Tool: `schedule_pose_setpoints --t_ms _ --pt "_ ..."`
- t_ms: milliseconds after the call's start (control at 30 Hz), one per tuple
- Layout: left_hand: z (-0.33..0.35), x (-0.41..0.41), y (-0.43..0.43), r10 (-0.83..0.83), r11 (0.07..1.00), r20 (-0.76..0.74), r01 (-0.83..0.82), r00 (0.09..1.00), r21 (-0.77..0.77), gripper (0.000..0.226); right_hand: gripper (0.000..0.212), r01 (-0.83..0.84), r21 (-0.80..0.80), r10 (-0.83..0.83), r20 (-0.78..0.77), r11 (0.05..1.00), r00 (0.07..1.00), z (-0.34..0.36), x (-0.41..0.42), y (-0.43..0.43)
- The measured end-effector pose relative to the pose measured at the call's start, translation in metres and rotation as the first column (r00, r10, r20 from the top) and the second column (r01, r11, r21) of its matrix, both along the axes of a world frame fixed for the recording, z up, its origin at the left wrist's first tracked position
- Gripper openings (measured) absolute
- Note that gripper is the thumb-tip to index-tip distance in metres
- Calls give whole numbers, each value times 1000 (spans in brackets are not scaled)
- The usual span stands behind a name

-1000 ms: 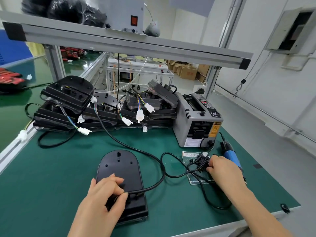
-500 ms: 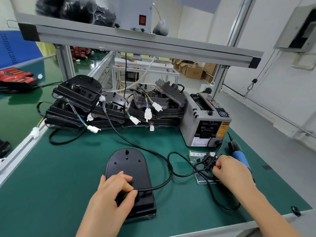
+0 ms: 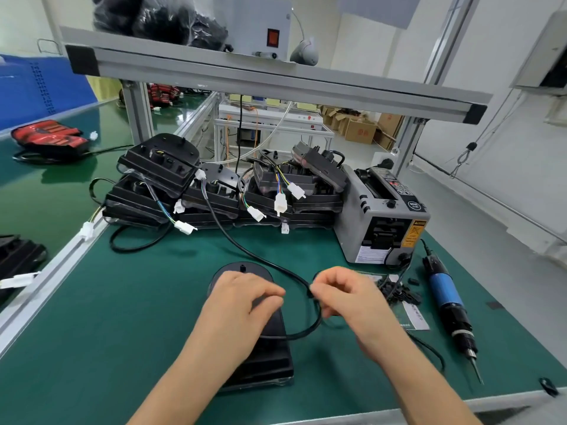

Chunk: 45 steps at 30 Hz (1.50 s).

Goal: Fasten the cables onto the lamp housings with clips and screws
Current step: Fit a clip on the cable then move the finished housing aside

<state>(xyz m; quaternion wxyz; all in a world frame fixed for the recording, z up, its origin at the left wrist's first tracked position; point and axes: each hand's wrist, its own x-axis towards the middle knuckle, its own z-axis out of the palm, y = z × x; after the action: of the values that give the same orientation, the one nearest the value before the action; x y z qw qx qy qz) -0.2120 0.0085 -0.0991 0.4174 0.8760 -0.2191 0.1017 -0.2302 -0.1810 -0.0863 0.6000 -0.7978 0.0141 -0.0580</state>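
— So where is the lamp housing [image 3: 256,360]?
— Flat on the green mat [image 3: 122,302], near its front edge. The left hand [image 3: 242,299] rests on it, probably to steady it; fingers bent, gripping anything or not, I cannot tell.
— And the cable [image 3: 306,332]?
— Pinched by the right hand [image 3: 340,297], likely for clipping. Clips [image 3: 399,294] and screwdriver [image 3: 445,294] lie rightward; open mat leftward.

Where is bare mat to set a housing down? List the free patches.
Widest free patch: green mat left of the lamp housing, out to the aluminium rail. A narrower band lies between that housing and the stack of housings, crossed by the cable. Crowded on the right: clips, electric screwdriver, tape dispenser.
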Motion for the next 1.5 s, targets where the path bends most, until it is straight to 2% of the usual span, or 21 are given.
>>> schedule_pose_setpoints --t_ms 100,200,300,400,467,533,600,667,767,867,1033,1167,1233,1333,1400,1500 --pt "4 8 -9 -24 1000 -84 22 996 -20 12 19 -31 132 29 20 991 999 -6 6 20" --pt "3 8 -10 25 999 -46 -26 999 -24 7 6 -47 240 44 17 970 999 -11 7 30" --pt "3 7 -7 67 987 174 -91 982 130 10 10 -50 216 50 6 975 999 -14 6 33" --pt "3 8 -5 -93 942 452 -68 887 329 14 18 -16 46 16 9 999 1000 -15 5 33" --pt "1 8 -4 -164 915 490 -54 856 400 14 18 -9 -36 8 -17 999 1000 -15 4 32" --pt "0 7 -2 -169 915 377 2 911 405 7 18 -14 -56 12 -41 998 999 -14 2 31" --pt "-2 8 3 -114 963 179 64 977 262 10 18 -14 -35 13 -34 999 999 -13 -1 29" --pt "-4 11 9 -117 989 30 114 993 99 10 16 -16 -37 15 -9 999 1000 -13 -5 29" --pt "-1 12 14 -176 984 -22 176 984 33 21 17 -13 -59 15 35 998 999 -14 -12 32" --pt "1 12 17 -215 976 -83 216 973 7 16 20 -27 -112 34 56 993 998 -14 -18 35" --pt "-1 6 17 -225 973 -79 228 971 30 13 19 -21 -241 31 40 970 999 -13 -24 38" --pt "-7 -4 24 -208 976 -49 211 977 54 15 21 22 -222 -17 23 975 1000 -18 -29 41" --pt "-11 -7 35 -199 978 -64 202 978 58 6 22 45 -204 -43 13 978 999 -22 -34 41" --pt "-18 -13 41 -195 965 -33 197 980 174 8 16 64 -212 -64 7 975 998 -30 -41 45" --pt "-20 -15 35 -163 965 10 157 987 212 5 14 89 -262 -84 31 961 996 -34 -45 49" --pt "-23 -16 30 -112 980 40 103 993 168 15 16 162 -387 -124 121 907 985 -39 -46 54"
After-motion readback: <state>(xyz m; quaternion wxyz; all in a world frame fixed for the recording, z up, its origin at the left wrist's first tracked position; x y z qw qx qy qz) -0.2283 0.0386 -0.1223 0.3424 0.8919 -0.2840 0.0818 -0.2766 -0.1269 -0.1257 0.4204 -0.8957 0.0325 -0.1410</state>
